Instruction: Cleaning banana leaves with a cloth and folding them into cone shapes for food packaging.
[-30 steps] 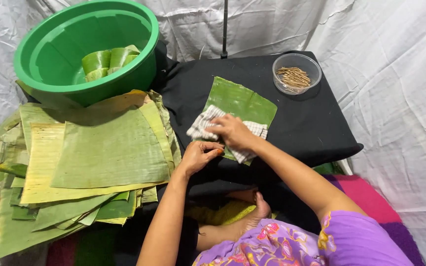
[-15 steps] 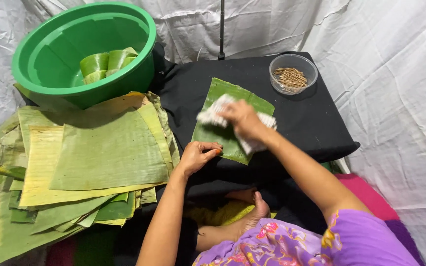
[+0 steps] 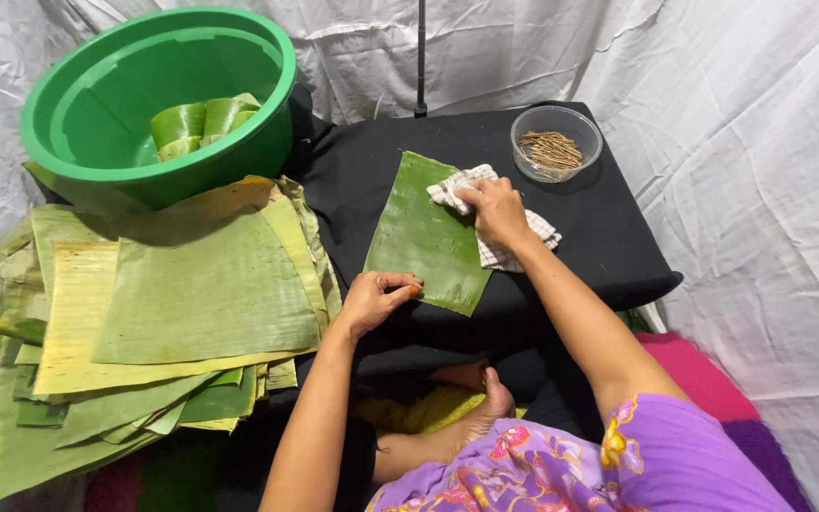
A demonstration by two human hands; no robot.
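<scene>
The left hand [image 3: 376, 299] pinches the near edge of the banana leaf [image 3: 426, 237] on the black table [image 3: 609, 256]. Further, the right hand [image 3: 495, 210] grips a checkered cloth [image 3: 485, 223]. Wiping along the ribs seems safest against tearing.

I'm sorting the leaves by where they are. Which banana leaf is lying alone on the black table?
The dark green leaf under both hands: left hand pins its near edge, right hand presses a checked cloth on it. The others are stacked beside it.

Both hands forward, left [image 3: 376, 296] curled, right [image 3: 493, 210] palm-down, fingers bent.
</scene>
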